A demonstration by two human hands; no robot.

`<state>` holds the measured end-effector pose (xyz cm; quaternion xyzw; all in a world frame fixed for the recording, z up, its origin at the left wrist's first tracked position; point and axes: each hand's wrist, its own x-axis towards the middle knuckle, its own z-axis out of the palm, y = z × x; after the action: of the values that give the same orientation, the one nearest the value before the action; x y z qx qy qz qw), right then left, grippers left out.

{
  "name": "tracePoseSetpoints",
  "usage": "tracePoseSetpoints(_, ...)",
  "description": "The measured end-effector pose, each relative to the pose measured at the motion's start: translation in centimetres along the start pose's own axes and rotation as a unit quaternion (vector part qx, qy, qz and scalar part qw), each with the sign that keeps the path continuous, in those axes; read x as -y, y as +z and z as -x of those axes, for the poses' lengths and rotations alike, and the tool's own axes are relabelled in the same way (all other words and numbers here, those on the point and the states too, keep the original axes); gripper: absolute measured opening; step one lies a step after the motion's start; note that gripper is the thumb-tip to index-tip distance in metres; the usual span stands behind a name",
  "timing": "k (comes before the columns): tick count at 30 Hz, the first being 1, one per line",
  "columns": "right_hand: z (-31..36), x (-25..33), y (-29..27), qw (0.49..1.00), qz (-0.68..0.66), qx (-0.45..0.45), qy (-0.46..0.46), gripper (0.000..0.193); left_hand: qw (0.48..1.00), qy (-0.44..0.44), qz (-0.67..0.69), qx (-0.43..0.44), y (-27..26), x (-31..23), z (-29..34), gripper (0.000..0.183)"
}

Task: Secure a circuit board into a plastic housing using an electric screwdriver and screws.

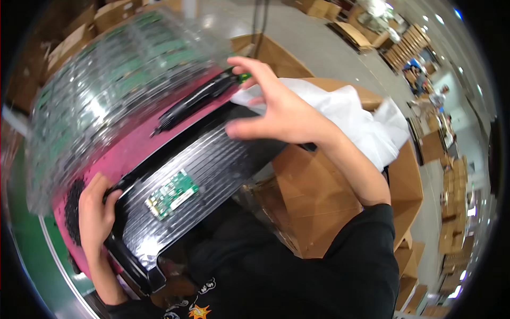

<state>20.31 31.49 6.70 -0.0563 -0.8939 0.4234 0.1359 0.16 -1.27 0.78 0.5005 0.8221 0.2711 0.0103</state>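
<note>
A black ribbed plastic panel (212,159) lies tilted in front of me, with a small green circuit board (172,195) on its ribs. My left hand (96,212) grips the panel's left end, fingers closed over the rim. Above the panel's far right part, my right hand (276,114) is spread, thumb apart from the fingers and nothing between them. Close to its fingertips is the rear end of a black electric screwdriver (196,101), which lies along the pink mat (139,133) beyond the panel. A heap of small black screws (74,212) sits beside my left hand.
Stacked clear plastic trays (127,58) holding green boards fill the far left. At right stands an open cardboard box (319,196) with white foam wrapping (366,125) in it. Cables (259,26) hang beyond the screwdriver. More cartons and people are in the background.
</note>
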Motion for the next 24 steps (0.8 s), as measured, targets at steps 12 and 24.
tracePoseSetpoints(12, 20.3, -11.6, -21.0, 0.818, -0.137, -0.491, 0.268, 0.027, 0.989, 0.104, -0.003, -0.109, -1.7, -5.4, 1.1, 0.025)
tracePoseSetpoints(24, 32.5, -21.6, -24.3, 0.615, 0.436, -0.344, 0.560, 0.072, 0.881, 0.043, -0.052, -0.469, -6.2, 0.5, 13.5, 0.034)
